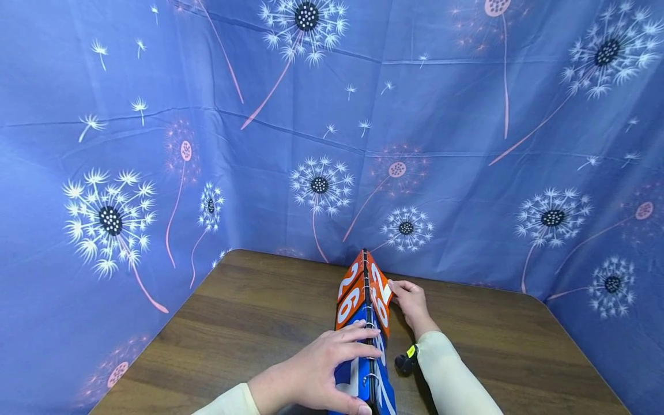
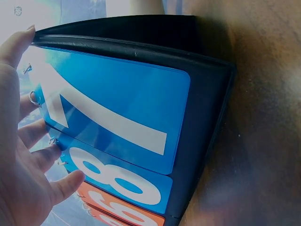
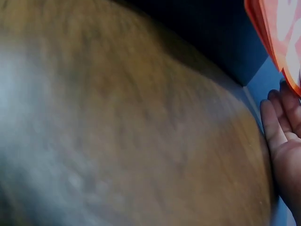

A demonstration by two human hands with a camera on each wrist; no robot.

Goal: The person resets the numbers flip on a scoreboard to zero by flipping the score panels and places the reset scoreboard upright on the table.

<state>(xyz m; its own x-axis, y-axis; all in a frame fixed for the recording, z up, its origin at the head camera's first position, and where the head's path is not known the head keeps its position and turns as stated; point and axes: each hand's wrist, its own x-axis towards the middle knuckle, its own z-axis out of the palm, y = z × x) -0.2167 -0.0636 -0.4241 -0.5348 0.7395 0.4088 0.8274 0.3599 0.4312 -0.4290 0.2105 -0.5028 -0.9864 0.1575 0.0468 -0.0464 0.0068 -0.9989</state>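
Note:
A tabletop flip scoreboard (image 1: 369, 351) stands like a tent, with ringed number cards hanging on both sides of its black spine. My left hand (image 1: 332, 360) rests over the near part of the spine, fingers fairly straight across the rings, thumb at the near end. Under it, the left wrist view shows blue cards reading 7 (image 2: 108, 113) and 8 (image 2: 117, 181), with orange cards (image 2: 117, 209) beyond. At the far right side, my right hand (image 1: 412, 302) pinches the edge of an orange number card (image 1: 377, 282). In the right wrist view, that hand's fingers (image 3: 277, 110) are beside the orange cards (image 3: 270, 33).
The scoreboard stands on a brown wooden table (image 1: 249, 311). A small black object with a yellow label (image 1: 406, 360) is by my right wrist. Blue dandelion-print cloth (image 1: 259, 173) hangs behind the table and along its sides.

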